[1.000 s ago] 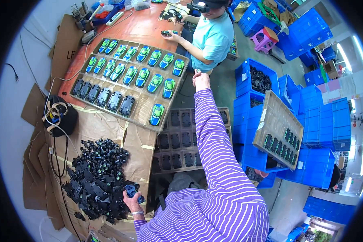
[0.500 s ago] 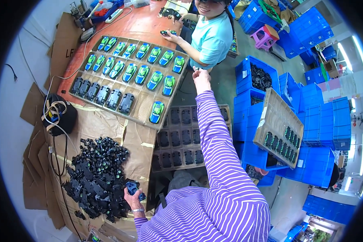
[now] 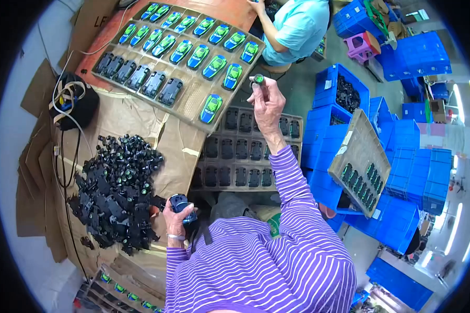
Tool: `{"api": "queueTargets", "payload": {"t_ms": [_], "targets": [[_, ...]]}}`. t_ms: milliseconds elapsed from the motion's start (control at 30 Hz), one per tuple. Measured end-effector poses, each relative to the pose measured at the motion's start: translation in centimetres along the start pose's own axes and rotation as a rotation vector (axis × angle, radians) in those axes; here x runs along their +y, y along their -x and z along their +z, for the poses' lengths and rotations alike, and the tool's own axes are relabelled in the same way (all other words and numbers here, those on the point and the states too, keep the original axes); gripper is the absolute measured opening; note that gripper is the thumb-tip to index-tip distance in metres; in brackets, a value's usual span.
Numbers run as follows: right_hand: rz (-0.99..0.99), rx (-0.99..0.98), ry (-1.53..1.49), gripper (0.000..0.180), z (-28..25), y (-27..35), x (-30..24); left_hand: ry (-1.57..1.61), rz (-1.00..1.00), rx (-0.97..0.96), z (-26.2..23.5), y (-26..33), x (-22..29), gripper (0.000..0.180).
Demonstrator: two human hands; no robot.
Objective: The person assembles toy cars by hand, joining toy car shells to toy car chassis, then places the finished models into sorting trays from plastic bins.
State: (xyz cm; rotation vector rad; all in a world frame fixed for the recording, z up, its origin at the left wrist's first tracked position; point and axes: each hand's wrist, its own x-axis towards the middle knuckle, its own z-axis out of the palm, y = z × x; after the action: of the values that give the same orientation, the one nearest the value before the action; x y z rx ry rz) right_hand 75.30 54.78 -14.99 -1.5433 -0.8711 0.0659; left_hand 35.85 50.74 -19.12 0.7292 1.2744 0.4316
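My left hand (image 3: 175, 219), at the table's near edge, is closed round a dark blue toy car shell (image 3: 180, 204). To its left lies a heap of black toy car chassis parts (image 3: 115, 203), some with green-centred wheels. My right hand (image 3: 268, 107) is raised beyond the table's right edge, pinching a small black wheel with a green centre (image 3: 258, 79). Left of that hand is a clear plastic tray (image 3: 185, 104) of green and blue toy cars (image 3: 210, 108), with one row holding several dark car bases (image 3: 154, 84).
Below my right arm lies a tray of dark car parts (image 3: 240, 148). Blue crates (image 3: 318, 151) stand at the right, with a tilted tray (image 3: 368, 146) on them. A co-worker in a light blue shirt (image 3: 300, 26) is at the far side. A black bag (image 3: 73, 101) and cables lie left.
My right hand has drawn back toward me from beside the co-worker and now shows a small wheel. The co-worker has turned away. My left hand still holds the car shell; the view has shifted.
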Motion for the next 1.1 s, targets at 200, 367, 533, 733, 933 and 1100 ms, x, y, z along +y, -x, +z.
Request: {"api": "queueTargets", "payload": {"t_ms": [200, 367, 533, 733, 933, 1100], "targets": [[-0.106, -0.04, 0.019, 0.014, -0.4, 2.4, -2.0, 0.108, -0.052, -0.083, 1.2, 0.6, 0.4, 0.042], [-0.154, -0.095, 0.063, 0.015, -0.6, 4.2, -2.9, 0.134, -0.069, -0.171, 2.2, 0.9, 1.4, 0.04], [-0.165, -0.217, 0.057, 0.014, -0.1, 6.6, -2.2, 0.206, -0.034, -0.309, 3.9, 1.3, 3.4, 0.046], [-0.1, -0.398, -0.02, 0.014, 0.8, 9.8, -2.0, 0.275, -0.018, -0.387, 5.6, 1.2, 4.4, 0.055], [-0.156, -0.539, -0.022, 0.018, 1.0, 13.2, -3.1, 0.379, -0.055, -0.43, 5.4, 2.4, 4.0, 0.057], [-0.184, -0.606, -0.012, 0.026, 0.5, 15.9, -6.5, 0.444, -0.024, -0.448, 4.1, 4.1, 2.9, 0.061]]}}
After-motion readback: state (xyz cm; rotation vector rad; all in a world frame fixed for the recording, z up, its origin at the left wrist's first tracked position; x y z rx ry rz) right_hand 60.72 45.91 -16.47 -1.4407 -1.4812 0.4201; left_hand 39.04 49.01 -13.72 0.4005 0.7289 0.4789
